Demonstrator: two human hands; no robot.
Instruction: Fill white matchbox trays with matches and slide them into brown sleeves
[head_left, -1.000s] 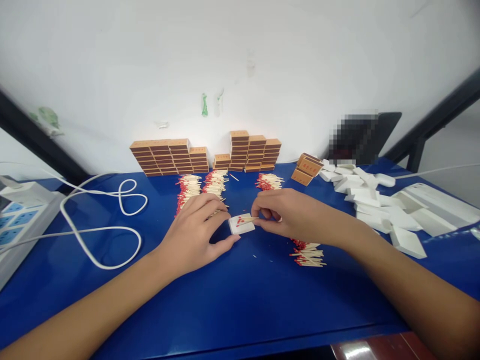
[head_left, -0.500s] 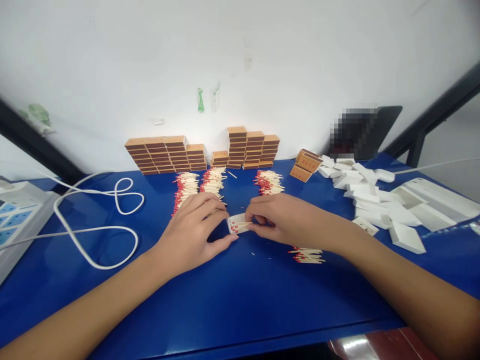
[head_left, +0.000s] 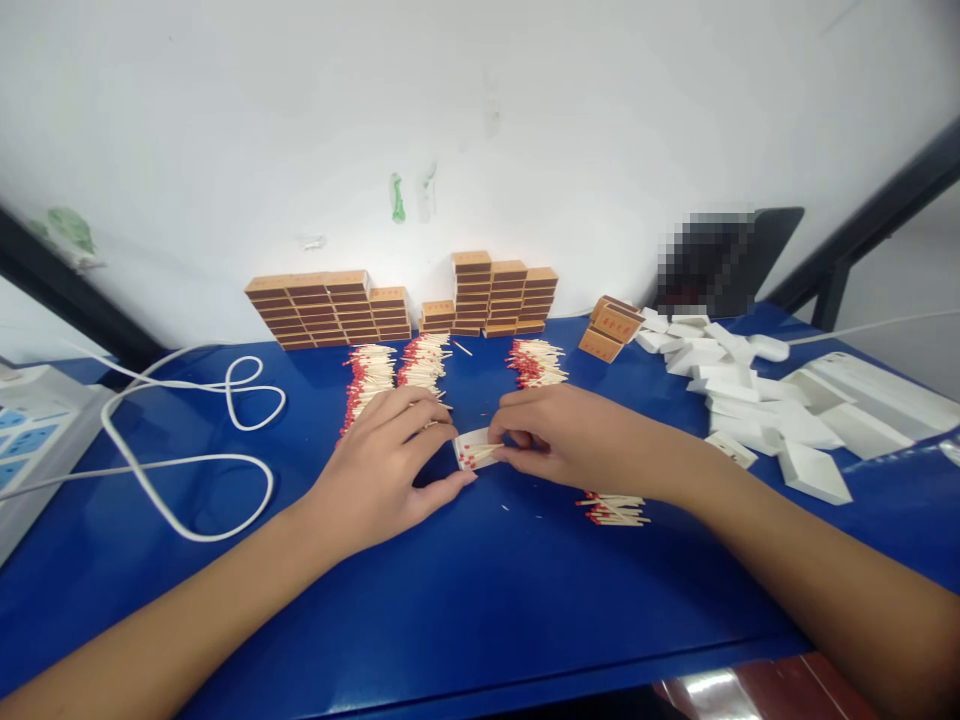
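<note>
A small white matchbox tray (head_left: 462, 440) lies on the blue table between my hands, with several red-tipped matches (head_left: 480, 456) inside. My left hand (head_left: 386, 455) steadies its left end, curled fingers at the far side and thumb along the near edge. From the right, my right hand (head_left: 551, 432) pinches match ends at the tray's right side, covering that end. Behind my left hand rise two match piles (head_left: 371, 372), (head_left: 424, 362). Another pile (head_left: 537, 362) sits beyond my right hand, and a smaller one (head_left: 613, 508) lies just in front of my right forearm.
Stacked matchboxes (head_left: 307, 312) line the wall, with a second stack (head_left: 506, 298) beside them. Two or so matchbox sleeves (head_left: 611, 328) lean near a heap of white trays (head_left: 742, 400) at right. A white cable (head_left: 187, 530) loops at left by a power strip (head_left: 45, 440).
Both hands stay almost where they were around the tray. My right fingers have shifted very slightly at the matches, and the view has moved a little.
</note>
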